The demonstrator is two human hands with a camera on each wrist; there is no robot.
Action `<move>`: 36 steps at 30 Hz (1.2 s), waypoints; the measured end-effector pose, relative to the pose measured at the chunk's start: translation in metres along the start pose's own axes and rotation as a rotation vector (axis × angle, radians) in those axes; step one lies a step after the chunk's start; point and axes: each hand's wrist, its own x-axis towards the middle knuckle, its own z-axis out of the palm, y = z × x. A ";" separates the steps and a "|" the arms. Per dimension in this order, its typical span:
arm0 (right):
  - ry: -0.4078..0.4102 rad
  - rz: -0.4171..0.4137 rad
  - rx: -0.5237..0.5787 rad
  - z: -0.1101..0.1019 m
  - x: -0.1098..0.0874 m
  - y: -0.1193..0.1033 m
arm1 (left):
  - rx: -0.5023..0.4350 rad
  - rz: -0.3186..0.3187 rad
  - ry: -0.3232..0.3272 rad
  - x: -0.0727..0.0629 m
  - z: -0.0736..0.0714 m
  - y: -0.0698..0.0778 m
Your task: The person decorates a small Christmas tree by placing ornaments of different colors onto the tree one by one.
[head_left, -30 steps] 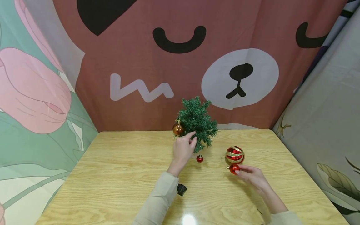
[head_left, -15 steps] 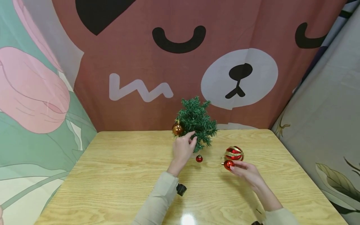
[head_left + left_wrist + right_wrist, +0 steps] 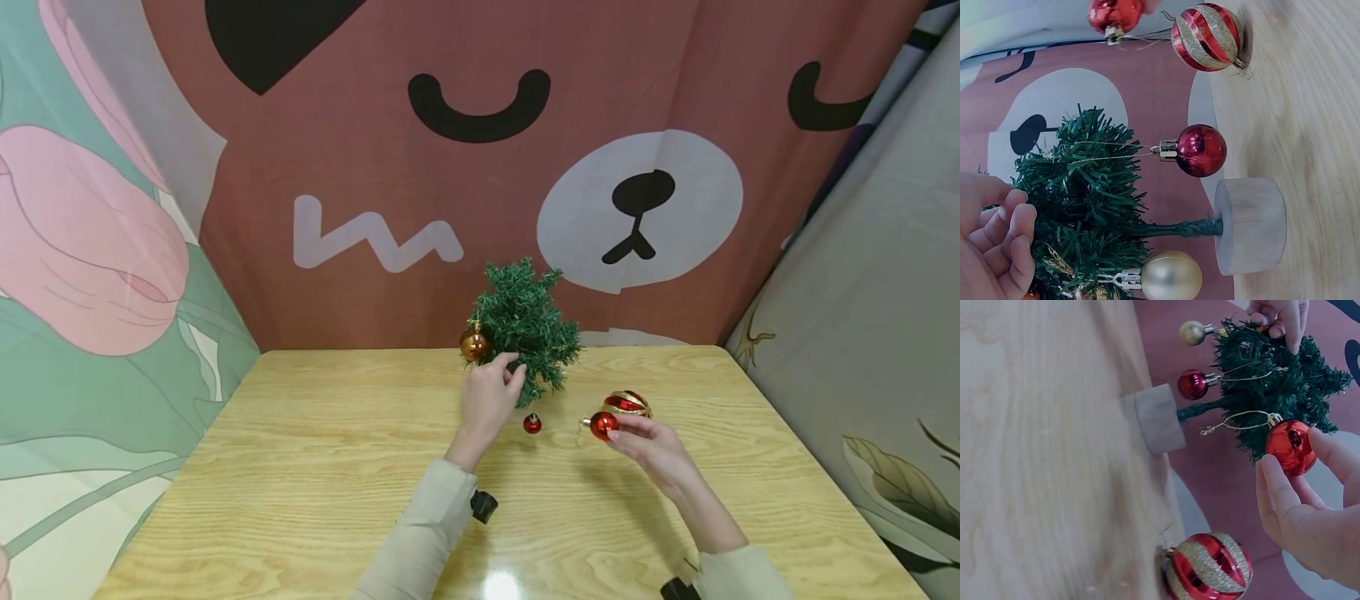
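Observation:
A small green artificial Christmas tree (image 3: 528,321) stands on a round pale wooden base (image 3: 1250,226). My left hand (image 3: 491,392) holds the tree's front left branches, its thumb and forefinger partly hidden among needles. An amber bauble (image 3: 474,344) hangs on the left side. A small dark red bauble (image 3: 1202,150) hangs low on a gold thread, with a matte gold bauble (image 3: 1171,276) also hanging low. My right hand (image 3: 656,450) pinches a shiny red bauble (image 3: 1291,447) by fingertips and thumb, above the table and right of the tree. Its gold loop dangles free.
A large red bauble with gold glitter stripes (image 3: 1210,565) rests on the wooden table (image 3: 315,467), partly behind the right hand in the head view. Printed cloth (image 3: 375,308) hangs behind the table and at both sides.
My right hand has lifted the shiny red bauble from beside the striped one and carried it up and left toward the tree. The left hand has stayed in place.

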 end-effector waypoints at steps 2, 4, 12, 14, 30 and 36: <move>0.001 -0.003 -0.002 0.001 0.000 -0.003 | -0.003 0.001 0.002 0.000 0.000 0.000; 0.006 -0.009 -0.006 0.004 0.001 -0.006 | -0.006 0.003 0.004 0.000 0.001 -0.001; 0.002 -0.021 0.037 0.015 0.006 -0.014 | -0.025 -0.013 -0.006 -0.001 0.001 -0.001; 0.006 -0.017 0.056 0.018 0.007 -0.016 | -0.029 -0.022 -0.011 -0.001 0.000 0.000; -0.103 -0.087 0.137 0.040 0.016 -0.028 | -0.030 -0.068 -0.044 0.000 -0.002 0.003; -0.148 -0.103 0.147 0.043 0.021 -0.028 | -0.050 -0.052 -0.013 0.000 -0.004 0.005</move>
